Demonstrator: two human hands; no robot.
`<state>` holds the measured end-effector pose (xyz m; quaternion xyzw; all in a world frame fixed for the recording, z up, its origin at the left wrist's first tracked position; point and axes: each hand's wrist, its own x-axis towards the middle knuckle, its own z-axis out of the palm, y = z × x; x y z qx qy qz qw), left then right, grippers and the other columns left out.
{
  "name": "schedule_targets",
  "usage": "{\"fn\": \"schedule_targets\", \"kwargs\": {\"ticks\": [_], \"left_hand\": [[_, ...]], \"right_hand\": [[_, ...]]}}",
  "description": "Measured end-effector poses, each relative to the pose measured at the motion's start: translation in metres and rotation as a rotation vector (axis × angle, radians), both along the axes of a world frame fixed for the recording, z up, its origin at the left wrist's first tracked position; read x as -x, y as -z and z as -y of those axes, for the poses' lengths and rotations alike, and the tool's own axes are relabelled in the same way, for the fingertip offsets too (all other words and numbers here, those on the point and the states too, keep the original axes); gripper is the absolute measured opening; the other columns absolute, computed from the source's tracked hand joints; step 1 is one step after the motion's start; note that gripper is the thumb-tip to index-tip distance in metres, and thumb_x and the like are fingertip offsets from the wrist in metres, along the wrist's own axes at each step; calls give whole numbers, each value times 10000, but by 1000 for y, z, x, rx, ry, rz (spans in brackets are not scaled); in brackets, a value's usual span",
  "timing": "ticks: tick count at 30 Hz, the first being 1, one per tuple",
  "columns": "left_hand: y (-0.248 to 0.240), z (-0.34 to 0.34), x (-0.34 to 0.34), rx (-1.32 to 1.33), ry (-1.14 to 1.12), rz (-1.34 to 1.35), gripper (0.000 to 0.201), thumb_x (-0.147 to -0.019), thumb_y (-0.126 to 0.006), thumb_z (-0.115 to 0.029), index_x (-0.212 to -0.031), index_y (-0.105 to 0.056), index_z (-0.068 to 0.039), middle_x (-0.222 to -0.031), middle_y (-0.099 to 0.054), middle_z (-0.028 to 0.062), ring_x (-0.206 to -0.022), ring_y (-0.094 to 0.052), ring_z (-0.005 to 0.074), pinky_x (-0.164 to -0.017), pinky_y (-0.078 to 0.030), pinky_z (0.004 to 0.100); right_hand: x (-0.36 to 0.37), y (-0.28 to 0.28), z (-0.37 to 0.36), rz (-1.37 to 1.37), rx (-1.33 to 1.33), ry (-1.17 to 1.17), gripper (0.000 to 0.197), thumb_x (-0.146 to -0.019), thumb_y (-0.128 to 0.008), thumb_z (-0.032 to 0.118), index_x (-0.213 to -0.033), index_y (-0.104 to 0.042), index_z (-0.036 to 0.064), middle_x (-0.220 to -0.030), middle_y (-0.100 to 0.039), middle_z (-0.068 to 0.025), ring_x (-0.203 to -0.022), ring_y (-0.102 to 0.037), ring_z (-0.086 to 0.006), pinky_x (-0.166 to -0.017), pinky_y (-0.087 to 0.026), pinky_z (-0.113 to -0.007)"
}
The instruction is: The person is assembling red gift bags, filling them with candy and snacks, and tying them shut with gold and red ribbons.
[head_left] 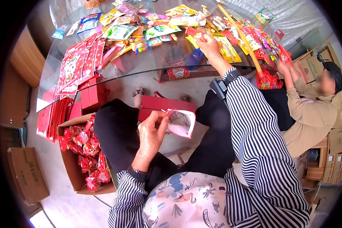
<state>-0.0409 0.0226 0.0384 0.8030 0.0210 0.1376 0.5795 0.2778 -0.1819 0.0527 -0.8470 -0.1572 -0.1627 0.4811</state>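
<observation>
My left hand (152, 133) is closed on the rim of a small gift bag (181, 123), red outside and white inside. The bag's mouth gapes toward me above my lap, and its inside looks pale, with no contents I can make out. Stretched out over the glass table (152, 62), my right hand (209, 46) has its fingers curled against a yellow and red snack packet (193, 40). A pile of colourful wrapped snacks (136, 32) lies around it, with larger yellow packets (228, 49) just to its right.
Flat red dotted gift bags (74, 66) overlap the table's left edge. At my left stands a cardboard box (74, 173) of tied red bags (89, 148). A wooden stick (239, 34) crosses the snacks. A co-worker (311, 110) sits at the right, handling red packets.
</observation>
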Motion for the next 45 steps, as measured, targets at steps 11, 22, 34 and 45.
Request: {"fn": "schedule_targets", "kwargs": {"ticks": [11,22,34,45], "left_hand": [[1,2,-1,-35,2,-18,61,-869,-669,-30,-891,-614,-13,-628,-609,39,-567,-561,56,-552,-453,222],[7,2,-1,31,-14,-20,62,-875,-668,-58,-898,-629,-17,-623,-616,74,-553,-591,95,-542,-467,248],[4,7,-4,26,7,-18,71,-872,-662,-47,-917,-618,-15,-647,-643,75,-572,-604,92,-563,-479,249],[4,8,-2,80,22,1,58,-906,-638,-51,-935,-631,-1,-650,-623,-2,-583,-547,24,-524,-429,195]], "right_hand": [[26,-28,21,-513,-571,-121,163,-902,-664,80,-1051,-606,48,-859,-592,19,-586,-456,-46,-502,-371,-206],[173,-73,28,-765,-736,-471,89,-927,-622,79,-1007,-603,46,-791,-532,24,-599,-445,-57,-566,-373,-225],[268,-47,21,-962,-477,-436,158,-904,-649,103,-1034,-641,12,-832,-597,1,-594,-499,-58,-541,-394,-204],[283,-65,37,-586,129,-303,156,-864,-656,50,-996,-617,-22,-801,-581,-10,-668,-507,-45,-585,-426,-227]]}}
